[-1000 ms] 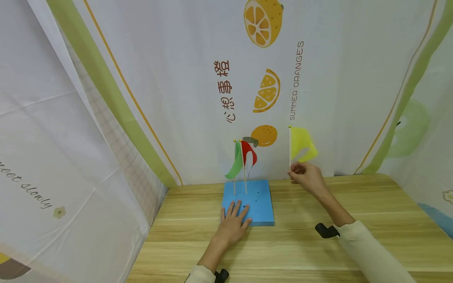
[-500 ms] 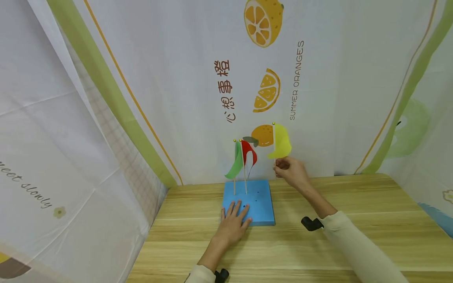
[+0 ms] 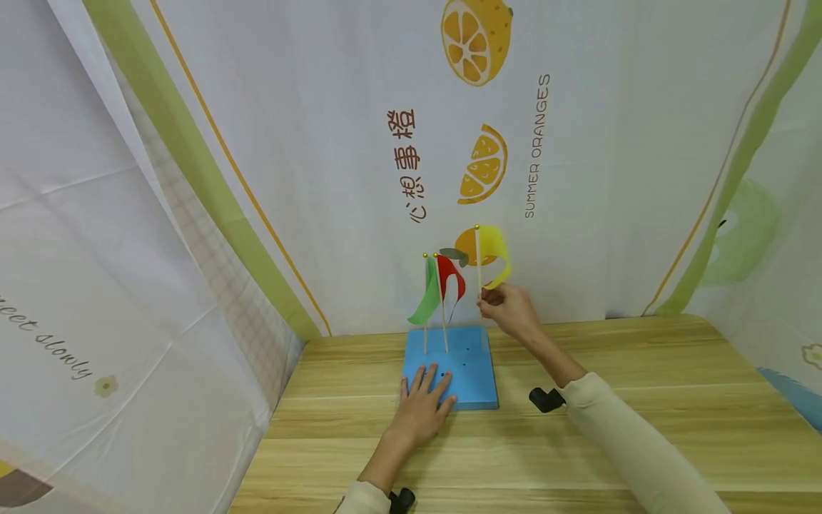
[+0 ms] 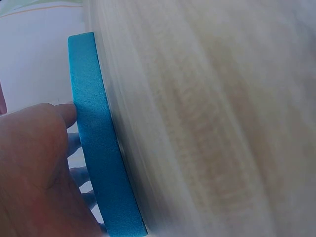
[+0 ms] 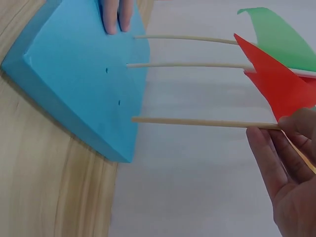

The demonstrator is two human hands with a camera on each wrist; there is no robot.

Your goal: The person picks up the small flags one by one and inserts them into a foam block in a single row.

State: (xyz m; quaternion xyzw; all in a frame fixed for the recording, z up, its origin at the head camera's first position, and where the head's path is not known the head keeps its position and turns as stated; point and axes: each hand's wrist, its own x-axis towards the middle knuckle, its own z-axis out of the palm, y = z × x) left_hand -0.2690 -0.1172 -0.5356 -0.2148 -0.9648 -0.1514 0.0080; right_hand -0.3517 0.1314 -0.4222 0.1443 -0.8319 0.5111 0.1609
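Observation:
A blue foam board [image 3: 478,389] lies on the wooden table, with small holes [image 5: 119,102] in its top. My left hand [image 3: 420,412] rests flat on its near left part with fingers spread; the left wrist view shows the thumb at the board's side [image 4: 94,123]. Thumb and fingers of my right hand [image 3: 510,310] pinch the thin wooden stick [image 5: 207,123] of a yellow flag [image 3: 493,240]. The stick is nearly upright, its lower end close over the board's far right corner. A green flag [image 3: 430,303] and a red flag [image 3: 447,265] stand upright in the board's far left part.
Behind the table hangs a white curtain [image 3: 308,178] printed with oranges and lettering. Another curtain [image 3: 128,285] closes off the left side. The bare wooden tabletop [image 3: 642,357] stretches to the right of the board.
My right hand has moved left with the yellow flag, from right of the board to over its far right corner. The left hand, board and other two flags have stayed put.

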